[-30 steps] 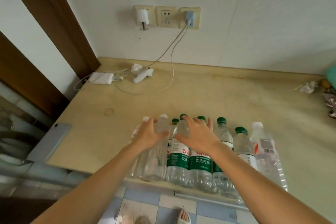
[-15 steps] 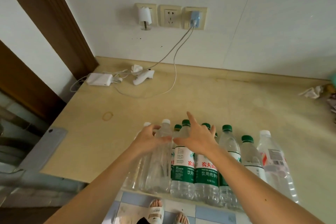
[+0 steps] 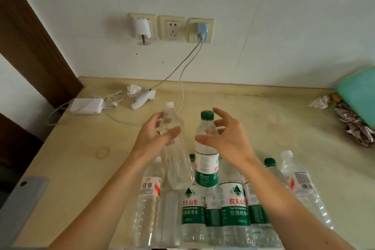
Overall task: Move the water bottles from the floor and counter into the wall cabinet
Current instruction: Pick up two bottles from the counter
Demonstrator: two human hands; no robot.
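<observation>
Two water bottles were held above the row of bottles [image 3: 233, 209] on the counter [image 3: 81, 168], the clear bottle [image 3: 174, 148] gripped by the left hand [image 3: 154, 138] and the green-capped bottle [image 3: 206, 148] by the right hand [image 3: 225, 136], fingers curled round the shoulders, seemingly so both could be carried upright.

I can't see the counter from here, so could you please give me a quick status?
Left hand grips clear white-capped plastic bottle. Right hand grips green-capped, green-labelled bottle. Both lifted above the remaining bottles. Nothing blocking.
</observation>
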